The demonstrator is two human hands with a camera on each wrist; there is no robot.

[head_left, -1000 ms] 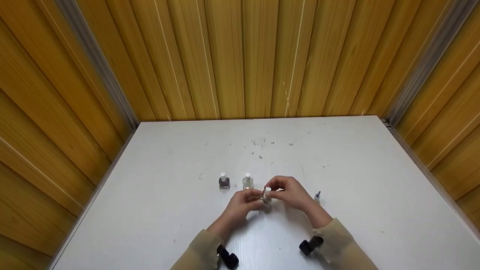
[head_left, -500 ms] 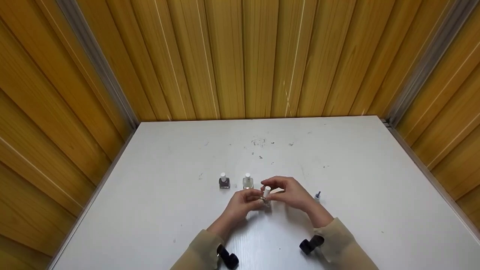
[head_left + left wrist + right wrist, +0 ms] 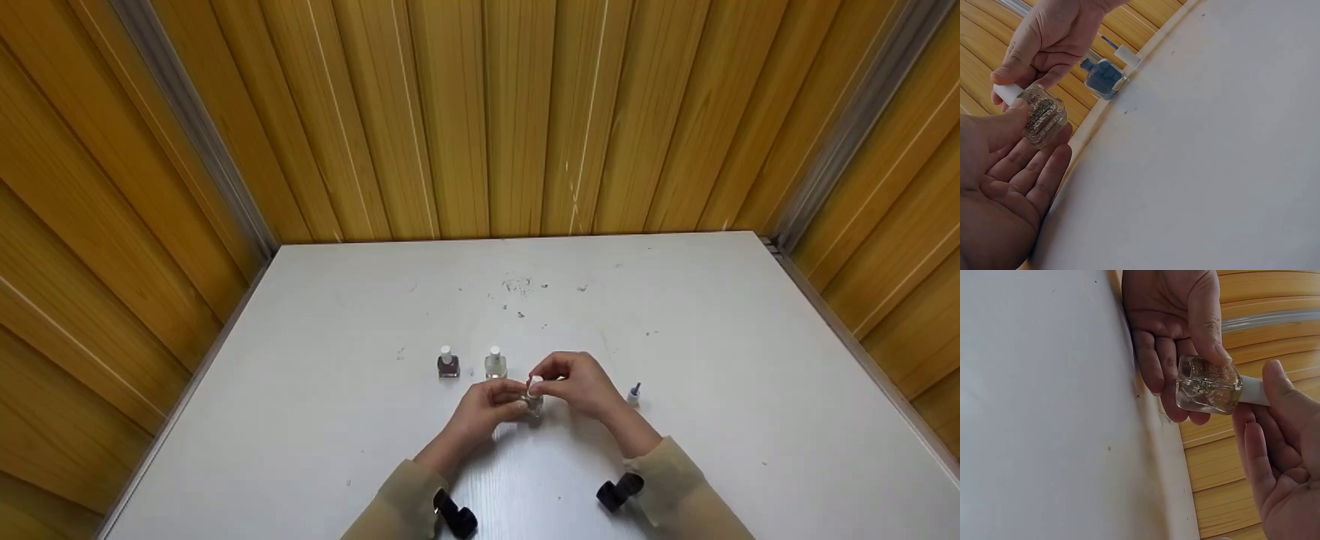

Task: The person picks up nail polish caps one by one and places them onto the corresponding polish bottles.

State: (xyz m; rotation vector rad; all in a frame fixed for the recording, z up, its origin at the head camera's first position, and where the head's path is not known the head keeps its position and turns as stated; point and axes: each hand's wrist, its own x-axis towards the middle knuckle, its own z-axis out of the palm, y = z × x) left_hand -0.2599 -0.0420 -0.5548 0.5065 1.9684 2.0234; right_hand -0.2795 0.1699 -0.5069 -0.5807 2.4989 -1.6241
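A clear square bottle with gold glitter [image 3: 1044, 115] [image 3: 1207, 385] is pinched between the thumb and fingers of my left hand [image 3: 484, 411] [image 3: 1002, 180] [image 3: 1176, 320]. Its white cap [image 3: 535, 385] [image 3: 1007, 93] [image 3: 1253, 391] sits at the neck, and my right hand [image 3: 589, 386] [image 3: 1055, 39] [image 3: 1292, 450] pinches it between thumb and fingers. In the left wrist view a blue bottle [image 3: 1104, 79] without its cap stands beyond the hands. Beside it is a white cap [image 3: 1127, 56] [image 3: 634, 398] with its blue brush pointing up.
On the white table [image 3: 337, 420], a dark bottle [image 3: 448, 367] and a clear bottle [image 3: 496, 365], both white-capped, stand just beyond my left hand. Wood-patterned panels [image 3: 517, 120] rise behind the table and at both sides.
My right fingers opened a little off the cap half a second ago and now lie closer around it again. The cap's tilt has shifted slightly; my left hand has stayed in place.
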